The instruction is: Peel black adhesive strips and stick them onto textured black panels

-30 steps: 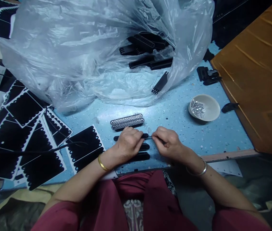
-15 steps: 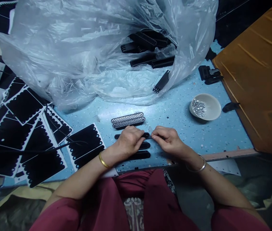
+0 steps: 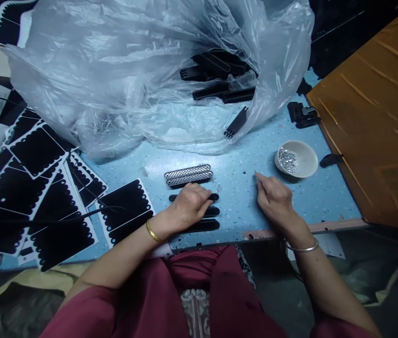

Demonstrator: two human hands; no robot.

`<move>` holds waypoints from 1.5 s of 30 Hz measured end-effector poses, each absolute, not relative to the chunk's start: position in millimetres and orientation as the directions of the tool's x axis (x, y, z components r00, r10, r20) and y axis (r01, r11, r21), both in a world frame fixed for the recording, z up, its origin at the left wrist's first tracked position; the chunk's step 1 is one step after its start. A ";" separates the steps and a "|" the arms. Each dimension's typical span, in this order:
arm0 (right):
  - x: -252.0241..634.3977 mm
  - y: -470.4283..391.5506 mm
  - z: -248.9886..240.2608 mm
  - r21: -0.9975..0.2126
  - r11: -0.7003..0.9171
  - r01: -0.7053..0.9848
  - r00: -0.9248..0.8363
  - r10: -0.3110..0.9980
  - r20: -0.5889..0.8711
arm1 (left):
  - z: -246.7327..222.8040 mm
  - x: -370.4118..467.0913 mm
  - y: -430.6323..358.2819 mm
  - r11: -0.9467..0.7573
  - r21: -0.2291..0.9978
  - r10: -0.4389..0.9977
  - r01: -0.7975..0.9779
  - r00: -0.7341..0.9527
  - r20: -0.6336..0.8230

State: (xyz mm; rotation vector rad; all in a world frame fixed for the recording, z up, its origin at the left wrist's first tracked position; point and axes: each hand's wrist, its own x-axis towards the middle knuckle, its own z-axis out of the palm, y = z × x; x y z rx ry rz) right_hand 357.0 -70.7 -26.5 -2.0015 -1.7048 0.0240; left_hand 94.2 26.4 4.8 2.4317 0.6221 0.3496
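My left hand (image 3: 189,204) lies flat on the black strips (image 3: 202,226), fingers spread over the row and pressing it to the blue table (image 3: 248,159); it pins them, no pinch. Three bare strips show under and just below that grip, the top one (image 3: 213,196) peeking out at my fingertips. Just beyond the fingertips sit the two finished strips (image 3: 187,175), studded silver, touching each other.

My right hand (image 3: 276,199) is off to the side, well apart from the strips, thumb and forefinger pressed together. A thin point shows at their tip, probably a pick tool (image 3: 256,173), though it is too small to be sure. The bowl of rhinestones (image 3: 295,158) sits just past that grip, up and to the right.

As I judge it, the step is fetching a stone, so I want the tip to come down on one stone only, near the bowl's edge where the pile is thin, not dug into the heap. Meanwhile the left palm should hold its pressure steady so the strip does not skate; the sockets are tiny, and a shifted strip means hunting for the hole.

Beyond the left grip the plastic bag (image 3: 114,80) of black combs (image 3: 220,80) bulges close; left of it lie backing cards (image 3: 37,197).
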 end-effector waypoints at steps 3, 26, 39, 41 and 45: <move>361.9 -71.8 -20.7 -0.284 -0.104 0.953 0.200 0.921 0.334 | 2.8 94.3 26.7 -0.720 0.594 0.507 0.359 0.856 0.098; 271.0 -45.3 2.4 -0.942 -0.258 0.215 0.166 0.960 -0.226 | 0.2 96.7 27.1 -0.729 0.570 0.509 0.380 0.857 0.079; 267.8 -46.2 -11.4 -0.817 -0.106 0.567 0.209 0.978 0.019 | -1.6 96.2 29.2 -0.727 0.587 0.499 0.355 0.861 0.098; 269.5 -48.0 -10.6 -0.826 -0.121 0.551 0.213 0.977 -0.002 | -1.3 95.8 29.0 -0.712 0.600 0.516 0.365 0.851 0.094; 270.3 -51.5 -8.6 -0.863 -0.135 0.487 0.216 0.976 -0.031 | -2.3 94.7 27.7 -0.678 0.611 0.573 0.409 0.814 0.091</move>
